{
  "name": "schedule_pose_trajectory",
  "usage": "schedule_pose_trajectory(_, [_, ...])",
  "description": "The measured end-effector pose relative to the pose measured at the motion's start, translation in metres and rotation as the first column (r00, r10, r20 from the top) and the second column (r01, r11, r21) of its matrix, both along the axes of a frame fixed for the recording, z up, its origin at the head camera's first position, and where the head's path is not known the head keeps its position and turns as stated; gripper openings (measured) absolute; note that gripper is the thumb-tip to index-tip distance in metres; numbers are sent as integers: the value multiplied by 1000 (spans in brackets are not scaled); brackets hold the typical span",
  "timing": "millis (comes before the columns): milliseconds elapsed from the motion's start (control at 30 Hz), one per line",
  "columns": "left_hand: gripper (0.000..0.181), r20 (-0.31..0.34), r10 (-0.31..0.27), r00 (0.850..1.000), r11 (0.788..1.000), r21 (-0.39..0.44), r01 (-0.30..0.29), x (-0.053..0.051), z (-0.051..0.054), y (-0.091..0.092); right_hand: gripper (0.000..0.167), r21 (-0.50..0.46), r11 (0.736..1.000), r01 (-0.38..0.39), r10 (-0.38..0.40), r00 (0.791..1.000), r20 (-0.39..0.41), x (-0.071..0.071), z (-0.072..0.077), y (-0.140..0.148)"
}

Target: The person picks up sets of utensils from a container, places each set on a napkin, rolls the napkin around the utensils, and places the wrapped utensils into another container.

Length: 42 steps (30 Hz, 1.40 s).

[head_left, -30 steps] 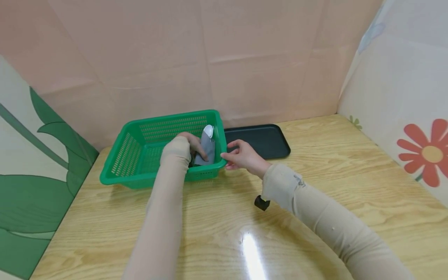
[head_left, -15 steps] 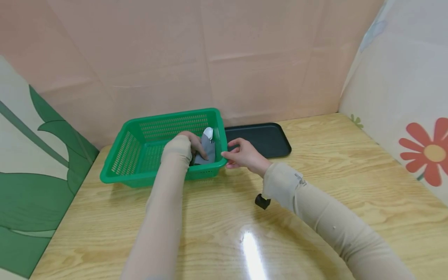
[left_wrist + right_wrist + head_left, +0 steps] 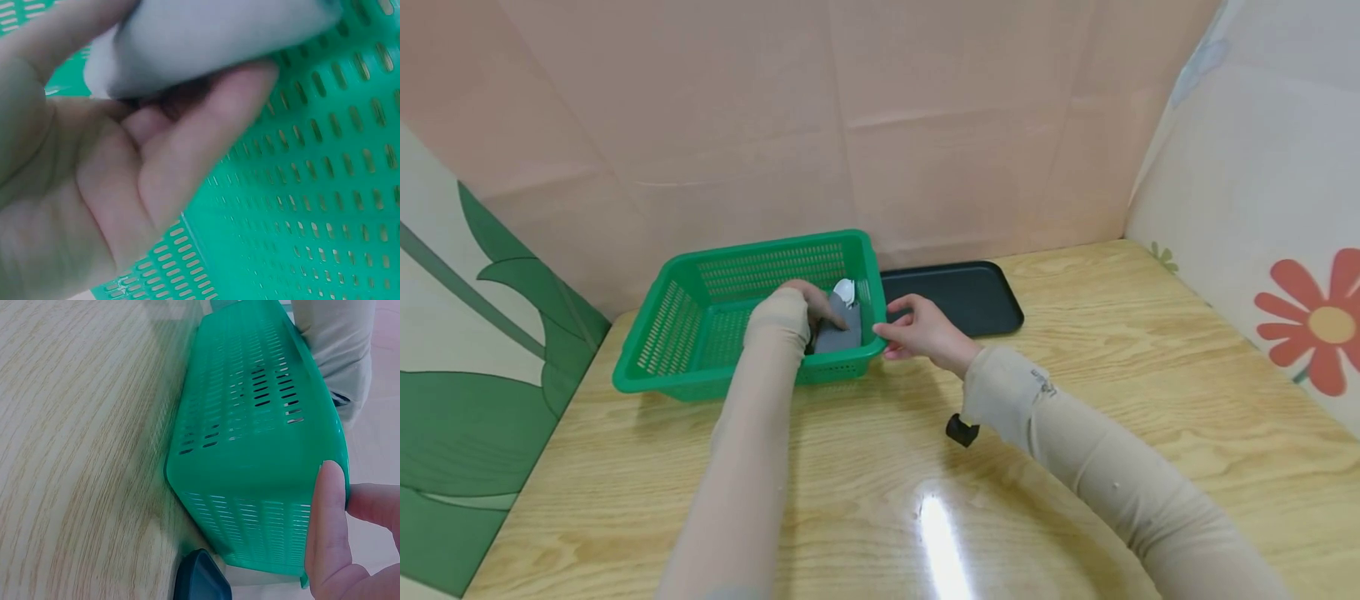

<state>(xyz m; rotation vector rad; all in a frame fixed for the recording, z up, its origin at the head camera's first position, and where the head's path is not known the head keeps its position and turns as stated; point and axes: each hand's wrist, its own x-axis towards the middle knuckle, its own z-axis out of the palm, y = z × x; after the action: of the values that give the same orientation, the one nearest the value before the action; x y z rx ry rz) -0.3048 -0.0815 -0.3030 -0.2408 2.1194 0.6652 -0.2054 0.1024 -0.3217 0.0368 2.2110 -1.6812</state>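
Note:
A green plastic basket [image 3: 655, 385] stands on the table. Inside its right end, my left hand [image 3: 816, 307] grips a grey cloth cutlery pouch [image 3: 838, 333]. A white or silvery spoon head [image 3: 845, 291] sticks out of its far end, with what look like fork tines beside it. In the left wrist view, the thumb and fingers of my left hand [image 3: 94, 175] curl round the pale grey pouch [image 3: 219, 37], close to the slotted wall. My right hand [image 3: 925, 335] pinches the basket's front right corner rim, its thumb and a finger on either side in the right wrist view.
A black rectangular tray [image 3: 966, 298] lies just right of the basket, partly behind its wall and my right hand. The wooden table [image 3: 865, 492] runs back to a pink-covered wall [image 3: 925, 125]. A dark wrist camera [image 3: 962, 430] hangs below my right sleeve.
The pouch and spoon have sunk a little lower in the basket, the spoon head coming slightly towards me. My right hand stays on the rim.

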Motion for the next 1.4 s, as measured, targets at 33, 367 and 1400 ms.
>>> schedule_pose_trajectory(33, [69,16,34,999,999,15,-34,1,0,-1,51,0,1000,0,0,1000,0,0,0,0])
schedule_pose_trajectory(367, [67,-60,101,993,991,-82,-106,-7,-10,-4,51,-8,1000,-2,2,1000,-5,1,1,0])
schedule_pose_trajectory(1400, [34,-69,116,991,987,-107,-123,12,6,-4,51,5,1000,-1,1,1000,18,0,1,-3])
